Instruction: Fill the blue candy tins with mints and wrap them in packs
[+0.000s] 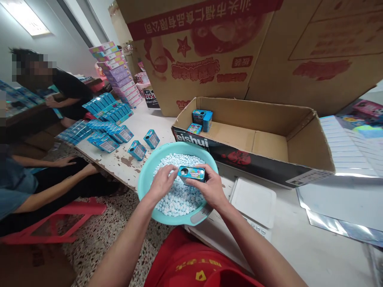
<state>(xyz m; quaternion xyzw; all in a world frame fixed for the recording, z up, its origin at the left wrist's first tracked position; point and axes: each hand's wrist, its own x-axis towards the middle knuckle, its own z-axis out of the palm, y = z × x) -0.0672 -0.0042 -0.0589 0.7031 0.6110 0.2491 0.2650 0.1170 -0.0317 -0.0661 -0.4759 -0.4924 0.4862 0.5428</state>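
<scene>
A small blue tin box [191,173] is held over a teal plastic basin [146,171] that is full of small white-blue candies [176,199]. My right hand [211,187] grips the box from its right side. My left hand [163,181] is curled at the box's left end, its fingers down among the candies. Behind the basin lies a shallow open cardboard box [302,135] with three of the same blue tins [201,120] in its far left corner.
A white scale [254,199] sits right of the basin. More blue tins [137,150] lie on the worn white table [299,247], with stacks of them [104,105] further left. A large carton [239,48] stands behind. Two people sit at the left, one by a red stool [60,223].
</scene>
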